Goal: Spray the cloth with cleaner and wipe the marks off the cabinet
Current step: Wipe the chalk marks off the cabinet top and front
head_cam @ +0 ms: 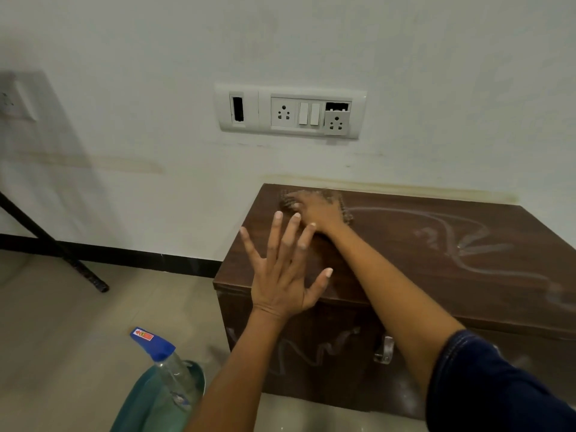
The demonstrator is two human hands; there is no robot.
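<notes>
A low dark-brown wooden cabinet stands against the wall. White chalky marks scrawl across its top, and more marks run over its front. My right hand presses a brownish cloth flat on the cabinet's far left corner; both are motion-blurred. My left hand hovers open above the cabinet's front left edge, fingers spread, holding nothing. A clear spray bottle with a blue trigger head stands at the lower left, apart from both hands.
The bottle rests on something teal at the bottom edge. A switch and socket panel sits on the wall above the cabinet. A black slanted leg reaches the tiled floor at left. A metal handle hangs on the cabinet front.
</notes>
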